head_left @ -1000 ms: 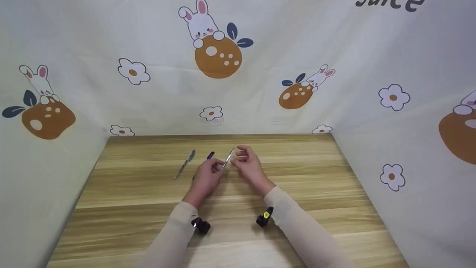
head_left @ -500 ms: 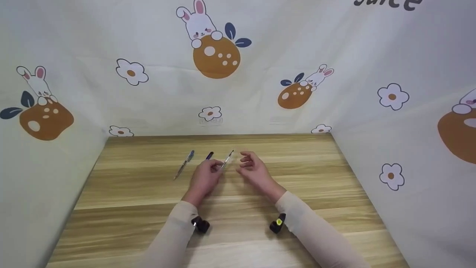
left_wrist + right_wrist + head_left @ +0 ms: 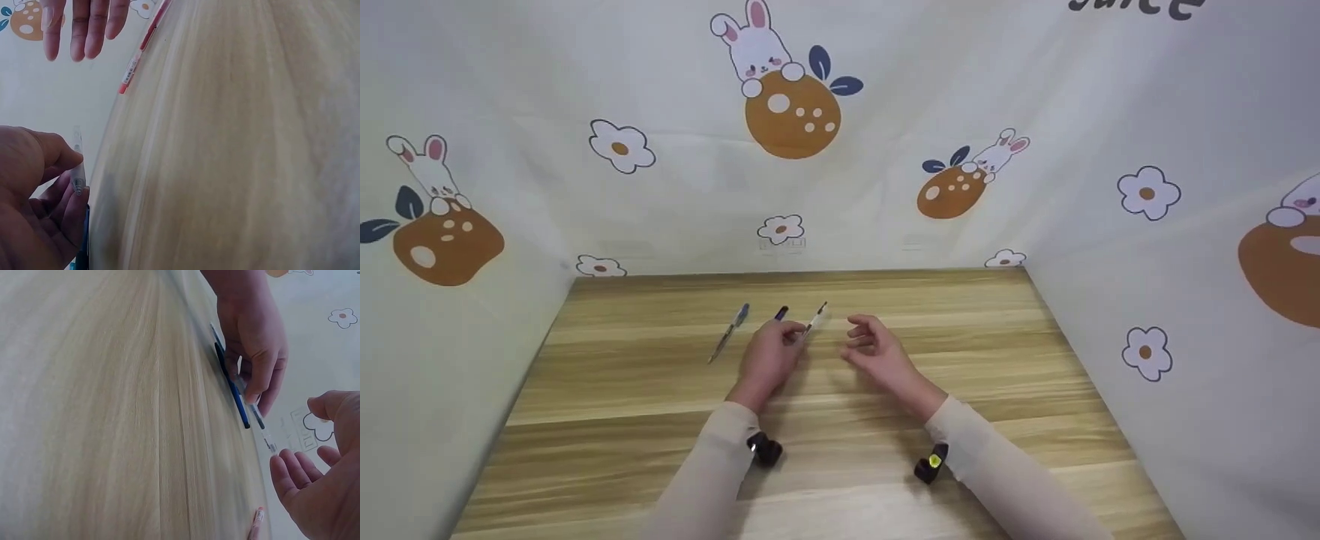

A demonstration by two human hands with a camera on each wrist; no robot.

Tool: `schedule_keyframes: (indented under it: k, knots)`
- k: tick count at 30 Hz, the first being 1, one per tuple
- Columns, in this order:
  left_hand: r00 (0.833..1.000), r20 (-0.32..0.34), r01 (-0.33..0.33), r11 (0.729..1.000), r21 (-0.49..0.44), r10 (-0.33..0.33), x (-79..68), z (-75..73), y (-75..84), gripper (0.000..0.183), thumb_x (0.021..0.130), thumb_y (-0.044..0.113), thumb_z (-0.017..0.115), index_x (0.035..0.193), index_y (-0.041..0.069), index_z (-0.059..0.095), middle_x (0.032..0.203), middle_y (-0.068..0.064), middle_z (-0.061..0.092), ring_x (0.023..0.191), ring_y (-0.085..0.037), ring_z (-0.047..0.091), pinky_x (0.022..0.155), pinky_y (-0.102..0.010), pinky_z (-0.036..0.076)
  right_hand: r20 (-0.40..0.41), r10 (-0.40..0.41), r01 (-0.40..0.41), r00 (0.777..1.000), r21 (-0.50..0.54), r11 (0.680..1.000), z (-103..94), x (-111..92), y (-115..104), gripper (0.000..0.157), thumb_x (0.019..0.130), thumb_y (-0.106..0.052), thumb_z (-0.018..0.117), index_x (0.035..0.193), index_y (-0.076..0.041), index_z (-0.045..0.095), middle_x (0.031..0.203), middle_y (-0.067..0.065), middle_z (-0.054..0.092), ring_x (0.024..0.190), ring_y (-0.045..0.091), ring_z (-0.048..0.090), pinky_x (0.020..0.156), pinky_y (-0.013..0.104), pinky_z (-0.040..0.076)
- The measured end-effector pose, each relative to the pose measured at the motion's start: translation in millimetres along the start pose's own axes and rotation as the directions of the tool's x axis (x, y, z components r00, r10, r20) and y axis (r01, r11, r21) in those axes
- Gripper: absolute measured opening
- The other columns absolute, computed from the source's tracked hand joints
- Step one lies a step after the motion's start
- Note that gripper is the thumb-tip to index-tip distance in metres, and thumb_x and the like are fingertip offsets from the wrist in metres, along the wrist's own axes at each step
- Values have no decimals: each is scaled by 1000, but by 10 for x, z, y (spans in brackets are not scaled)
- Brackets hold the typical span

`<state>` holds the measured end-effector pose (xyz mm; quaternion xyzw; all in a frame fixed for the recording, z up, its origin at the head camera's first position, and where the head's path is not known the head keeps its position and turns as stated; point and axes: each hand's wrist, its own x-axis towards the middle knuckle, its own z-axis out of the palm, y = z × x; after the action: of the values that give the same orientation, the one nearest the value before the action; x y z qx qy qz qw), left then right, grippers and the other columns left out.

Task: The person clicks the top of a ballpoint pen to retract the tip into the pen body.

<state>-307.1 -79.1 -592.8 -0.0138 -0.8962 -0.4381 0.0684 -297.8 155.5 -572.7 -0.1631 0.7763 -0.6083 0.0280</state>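
Observation:
My left hand (image 3: 771, 356) pinches a slim clear-and-white pen (image 3: 816, 316) between thumb and fingers, its far end pointing away to the upper right. In the left wrist view, the held pen (image 3: 77, 163) shows a see-through section near the fingertips. My right hand (image 3: 881, 356) is a short way to the right, fingers loosely bent and holding nothing. A dark blue pen (image 3: 236, 402) lies on the table beside my left hand, which partly covers it in the head view. Farther left is a clear pen with a blue end (image 3: 729, 334).
A red pen (image 3: 130, 73) lies on the wood-grain table (image 3: 840, 465) near my right hand, which hides it in the head view. Pale cloth (image 3: 870, 210) printed with rabbits and oranges stands around the back and sides of the table.
My right hand has drawn away from the held pen, to the right and slightly toward me. The left hand has stayed nearly in place, still gripping the pen.

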Motion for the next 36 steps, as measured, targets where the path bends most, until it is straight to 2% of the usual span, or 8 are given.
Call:
schedule_keyframes:
  k: [6,11,15,19,23,36]
  knots:
    - [1000,10,9,1000,29,-9,18,-2,-9,21,104,13,76,123,9,84,108,-6,75,100,-24,69,91,-46,59,1,14,-14,1000,19,1000,-16,-44,-4,58,97,3,80,149,6,55,134,34,60,120,42,68,111,48,55]
    - [998,43,42,996,79,-46,19,12,-20,21,103,11,75,123,11,84,107,-4,78,97,-22,70,89,-46,60,1,16,-16,1000,39,999,-40,-70,-8,59,97,2,81,150,7,54,134,34,59,121,45,68,113,52,53]
    - [995,64,63,993,102,-70,18,17,-20,22,103,11,75,123,12,84,108,-3,78,96,-22,70,89,-45,60,-3,27,-27,1000,44,999,-55,-83,-15,59,98,2,80,150,5,55,135,35,59,122,44,68,113,50,53]
    - [997,61,46,993,109,-53,14,13,-19,20,105,13,74,122,12,85,108,-3,78,94,-22,69,88,-45,60,-13,37,-37,999,41,998,-58,-92,-12,58,98,1,80,150,5,56,135,33,60,123,43,68,114,51,53]
    - [996,72,35,994,103,-43,13,11,-24,21,106,13,73,122,14,85,112,-3,80,99,-22,72,91,-47,61,-13,49,-48,999,43,998,-68,-101,-13,56,99,2,78,151,4,56,135,33,58,124,45,66,114,52,52]
    - [994,81,63,992,111,-72,24,36,-7,22,106,16,74,126,16,84,116,-3,80,106,-23,73,95,-47,60,-22,34,-33,999,44,998,-90,-114,27,54,99,3,78,148,6,56,133,33,60,123,50,66,112,53,52]
